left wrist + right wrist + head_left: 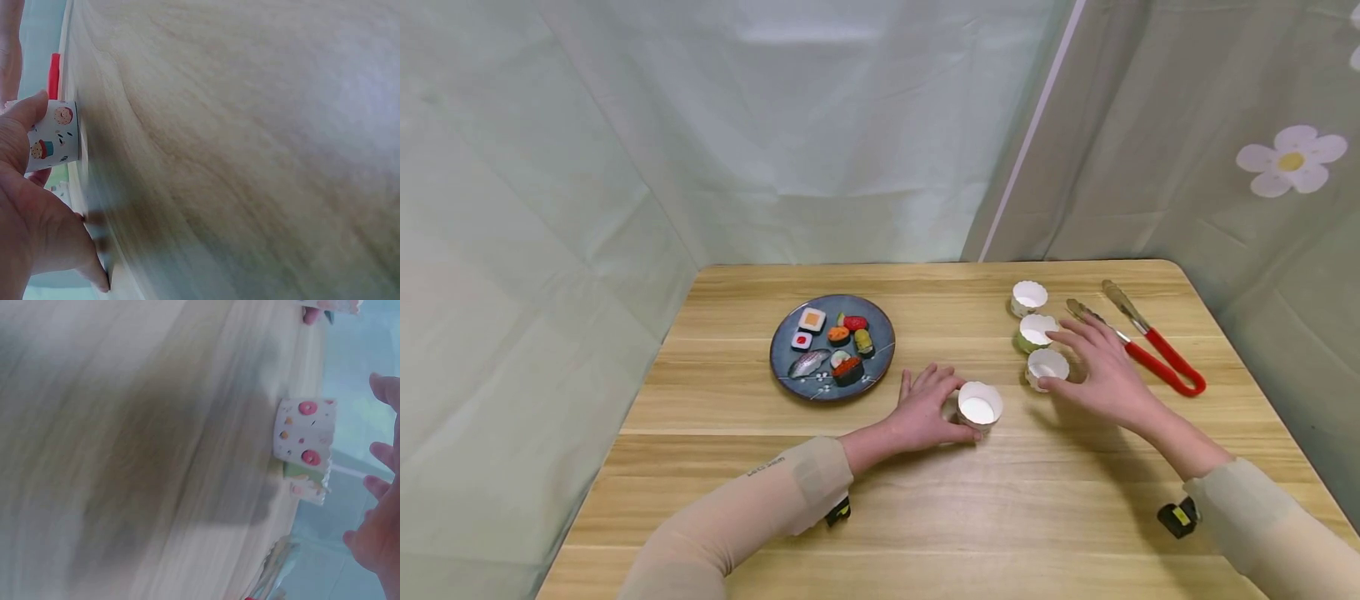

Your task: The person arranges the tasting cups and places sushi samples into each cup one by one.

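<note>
My left hand (927,412) pinches a white paper baking cup (979,408) between thumb and forefinger, its other fingers spread over the table. Small cake and cookie prints show on that cup's side in the left wrist view. Three more paper baking cups stand in a row at the right: a near one (1047,368), a greenish middle one (1036,332) and a far one (1028,297). Over the near end of this row, my right hand (1105,375) is held with fingers spread and nothing in its grasp. The right wrist view shows a gap between it and the donut-printed cup (306,431).
A blue plate (782,367) bearing several sushi pieces sits left of centre on the wooden table (715,492). Tongs with red handles (1180,367) lie at the right, beyond the right hand. Pale curtains (850,150) hang behind the table.
</note>
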Available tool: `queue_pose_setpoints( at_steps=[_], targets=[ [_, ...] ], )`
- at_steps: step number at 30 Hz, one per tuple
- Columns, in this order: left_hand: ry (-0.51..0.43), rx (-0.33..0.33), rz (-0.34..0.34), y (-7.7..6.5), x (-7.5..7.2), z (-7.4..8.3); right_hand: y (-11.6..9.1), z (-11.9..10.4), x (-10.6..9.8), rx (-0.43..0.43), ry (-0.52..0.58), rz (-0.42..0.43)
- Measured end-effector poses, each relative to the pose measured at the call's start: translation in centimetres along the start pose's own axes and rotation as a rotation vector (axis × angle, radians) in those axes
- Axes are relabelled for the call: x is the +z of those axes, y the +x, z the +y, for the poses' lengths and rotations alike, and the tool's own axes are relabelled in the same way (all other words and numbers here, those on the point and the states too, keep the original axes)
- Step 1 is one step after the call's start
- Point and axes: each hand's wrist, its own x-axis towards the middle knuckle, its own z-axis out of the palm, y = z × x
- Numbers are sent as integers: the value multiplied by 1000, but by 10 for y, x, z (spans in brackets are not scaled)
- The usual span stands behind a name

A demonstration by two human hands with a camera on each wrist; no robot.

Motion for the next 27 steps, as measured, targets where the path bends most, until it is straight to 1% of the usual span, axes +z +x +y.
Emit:
queue_pose_setpoints(
  at_steps=[4,10,17,27],
  targets=[
    [7,2,4,0,0,0,5,-9,-2,-47,25,-7],
    [0,7,6,-1,0,0,13,-25,0,-88,49,-31],
    [-15,-1,-7,-2,-2,1,22,-36,4,-137,60,-48],
    [-2,3,-3,-2,-1,1,34,-51,14,-185,86,-128]
  ],
)
